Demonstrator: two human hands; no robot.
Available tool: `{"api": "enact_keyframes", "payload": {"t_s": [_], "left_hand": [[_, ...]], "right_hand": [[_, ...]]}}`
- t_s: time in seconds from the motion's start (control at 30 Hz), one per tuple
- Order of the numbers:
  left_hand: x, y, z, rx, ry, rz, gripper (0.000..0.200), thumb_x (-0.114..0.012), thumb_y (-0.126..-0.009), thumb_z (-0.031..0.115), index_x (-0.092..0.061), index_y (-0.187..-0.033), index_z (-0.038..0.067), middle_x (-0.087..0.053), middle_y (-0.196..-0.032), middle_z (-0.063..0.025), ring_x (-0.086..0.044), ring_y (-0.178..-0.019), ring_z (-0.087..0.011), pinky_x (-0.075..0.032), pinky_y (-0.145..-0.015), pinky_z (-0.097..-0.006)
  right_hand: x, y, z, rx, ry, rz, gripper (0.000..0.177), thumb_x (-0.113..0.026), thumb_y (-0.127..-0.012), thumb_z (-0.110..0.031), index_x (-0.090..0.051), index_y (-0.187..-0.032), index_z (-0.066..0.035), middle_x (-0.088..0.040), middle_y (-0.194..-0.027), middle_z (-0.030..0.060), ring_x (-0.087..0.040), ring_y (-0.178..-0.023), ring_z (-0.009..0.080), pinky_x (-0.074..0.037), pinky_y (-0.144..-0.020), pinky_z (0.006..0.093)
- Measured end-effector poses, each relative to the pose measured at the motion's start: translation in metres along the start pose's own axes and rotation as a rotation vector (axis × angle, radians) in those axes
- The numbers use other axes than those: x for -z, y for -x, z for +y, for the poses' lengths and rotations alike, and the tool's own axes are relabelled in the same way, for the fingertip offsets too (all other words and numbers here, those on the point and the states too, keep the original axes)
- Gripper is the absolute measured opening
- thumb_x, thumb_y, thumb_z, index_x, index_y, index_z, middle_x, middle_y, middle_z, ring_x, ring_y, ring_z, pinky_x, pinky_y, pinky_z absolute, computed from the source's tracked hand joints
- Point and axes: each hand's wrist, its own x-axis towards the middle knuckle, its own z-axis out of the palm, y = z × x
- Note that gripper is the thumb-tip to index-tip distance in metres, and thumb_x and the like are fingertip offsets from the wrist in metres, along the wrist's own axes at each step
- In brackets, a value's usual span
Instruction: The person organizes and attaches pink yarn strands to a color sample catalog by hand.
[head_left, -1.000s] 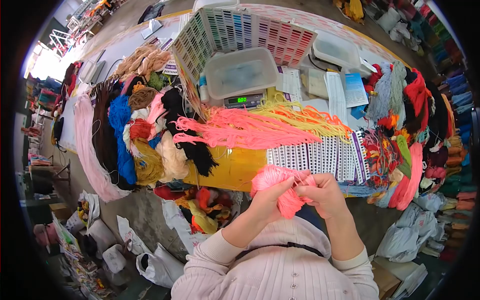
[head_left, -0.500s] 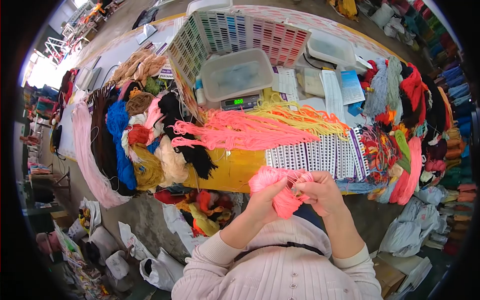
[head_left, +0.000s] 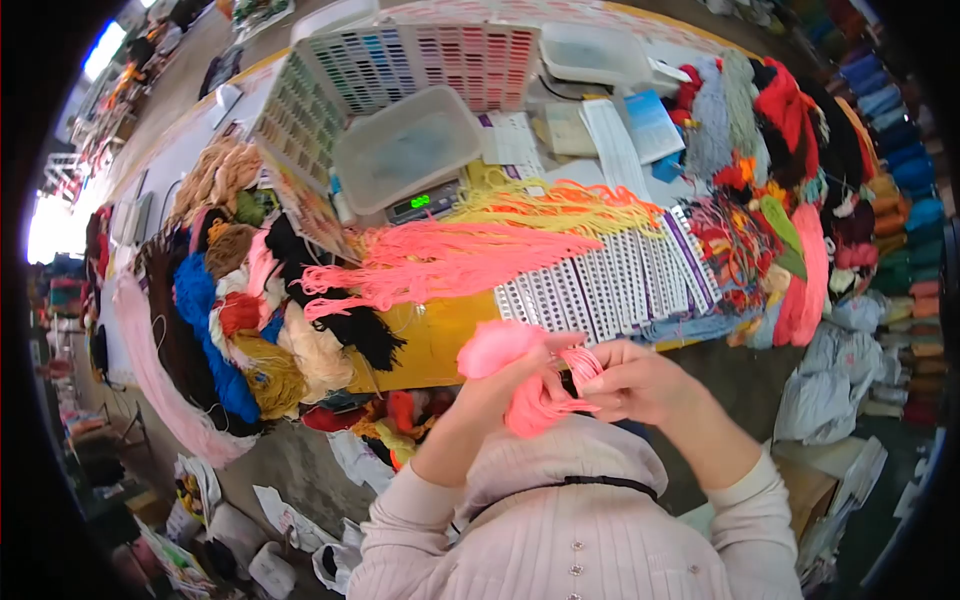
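Observation:
A pink skein of yarn [head_left: 500,347] is bunched in my left hand [head_left: 497,400], its fingers wrapped round it in front of my body. Close on the right, my right hand [head_left: 628,382] pinches strands of the same skein, which form a loop between the two hands. Beyond them, long pink yarn [head_left: 440,262] lies spread across the table, with yellow and orange yarn [head_left: 560,205] behind it. Perforated cards [head_left: 590,290] lie in a row to its right.
A folding colour chart [head_left: 430,65] stands behind a clear plastic tub [head_left: 408,150] and a scale [head_left: 422,202] with a green display. Piles of coloured yarn [head_left: 215,290] cover the table's left end; more yarn [head_left: 790,160] lies at the right. White bags [head_left: 830,390] rest below.
The view has turned, so the table's contents appear further left. My hands have moved slightly apart, and the strands between them now form a wider loop.

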Motion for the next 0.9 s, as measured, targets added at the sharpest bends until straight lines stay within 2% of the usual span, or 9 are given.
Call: {"api": "enact_keyframes", "payload": {"t_s": [0.17,0.23,0.47,0.6,0.63,0.73,0.77,0.83,0.9], "left_hand": [[0.004,-0.024,0.035,0.319,-0.223,0.073,0.014,-0.050,-0.077,0.010,-0.054,-0.067,0.002,-0.053,-0.062,-0.0028,-0.044,-0.048,-0.0074,-0.037,-0.046,-0.0209],[0.058,-0.028,0.025,0.110,0.088,0.187,0.010,-0.045,-0.077,0.005,-0.054,-0.073,0.002,-0.052,-0.059,-0.0010,-0.040,-0.039,-0.0044,-0.032,-0.034,-0.0187],[0.284,0.091,-0.018,-0.419,0.447,1.372,0.035,-0.035,-0.079,0.010,-0.039,-0.109,-0.008,-0.044,-0.110,-0.0237,-0.041,-0.102,-0.0399,-0.030,-0.090,-0.0515],[0.191,0.064,0.022,-0.448,0.180,1.413,0.036,-0.033,-0.083,0.018,-0.042,-0.105,-0.009,-0.051,-0.092,-0.0190,-0.052,-0.077,-0.0344,-0.043,-0.072,-0.0439],[0.144,0.017,0.021,-0.374,-0.151,1.333,0.035,-0.035,-0.084,0.018,-0.044,-0.104,-0.009,-0.055,-0.078,-0.0141,-0.056,-0.063,-0.0273,-0.049,-0.059,-0.0363],[0.234,-0.027,-0.006,-0.337,0.719,0.345,0.032,-0.033,-0.087,0.019,-0.047,-0.102,-0.005,-0.039,-0.048,0.0023,-0.036,-0.038,-0.0052,-0.029,-0.036,-0.0184],[0.192,-0.075,-0.008,-0.298,0.739,0.627,0.031,-0.034,-0.087,0.018,-0.048,-0.100,-0.005,-0.029,-0.041,0.0067,-0.027,-0.032,-0.0015,-0.021,-0.032,-0.0167],[0.203,-0.096,-0.014,-0.383,0.572,0.278,0.030,-0.035,-0.086,0.018,-0.047,-0.100,-0.005,-0.040,-0.050,0.0015,-0.042,-0.042,-0.0090,-0.036,-0.040,-0.0207],[0.175,-0.096,-0.005,-0.341,0.290,1.118,0.011,-0.040,-0.079,0.013,-0.042,-0.071,0.005,-0.038,-0.052,0.0015,-0.045,-0.055,-0.0155,-0.040,-0.065,-0.0321]], "right_hand": [[0.034,0.030,-0.027,0.204,1.131,0.188,0.014,-0.054,-0.078,-0.013,-0.056,-0.078,0.001,-0.054,-0.062,0.0025,-0.046,-0.055,0.0050,-0.036,-0.048,0.0179],[0.062,0.034,-0.036,0.424,0.664,0.065,0.011,-0.051,-0.080,-0.012,-0.054,-0.076,-0.002,-0.054,-0.065,0.0027,-0.044,-0.052,0.0061,-0.036,-0.045,0.0213],[0.341,0.092,-0.071,0.938,-0.551,0.411,0.018,-0.048,-0.079,-0.009,-0.042,-0.062,-0.007,-0.043,-0.058,0.0006,-0.042,-0.051,0.0093,-0.042,-0.052,0.0232],[0.555,0.268,-0.111,1.156,-0.175,0.747,0.011,-0.045,-0.076,-0.004,-0.044,-0.065,-0.006,-0.043,-0.062,0.0011,-0.042,-0.059,0.0128,-0.041,-0.065,0.0267],[0.547,0.272,-0.127,1.218,-0.041,0.736,0.008,-0.044,-0.077,-0.005,-0.046,-0.069,-0.006,-0.044,-0.065,0.0013,-0.044,-0.064,0.0141,-0.040,-0.065,0.0273],[0.490,0.172,-0.139,1.058,0.361,1.263,0.007,-0.046,-0.074,-0.005,-0.045,-0.068,-0.002,-0.043,-0.067,0.0040,-0.042,-0.062,0.0129,-0.039,-0.073,0.0267],[0.482,0.142,-0.138,1.007,0.655,1.298,0.006,-0.046,-0.074,-0.006,-0.046,-0.069,-0.001,-0.044,-0.068,0.0045,-0.043,-0.063,0.0131,-0.039,-0.074,0.0264],[0.498,0.139,-0.142,0.959,0.757,1.309,0.007,-0.046,-0.074,-0.006,-0.046,-0.069,-0.001,-0.044,-0.067,0.0055,-0.043,-0.064,0.0135,-0.040,-0.074,0.0263],[0.546,0.193,-0.158,1.005,0.376,1.281,0.009,-0.045,-0.074,-0.004,-0.045,-0.066,-0.002,-0.044,-0.065,0.0066,-0.044,-0.063,0.0140,-0.042,-0.073,0.0267]]}}
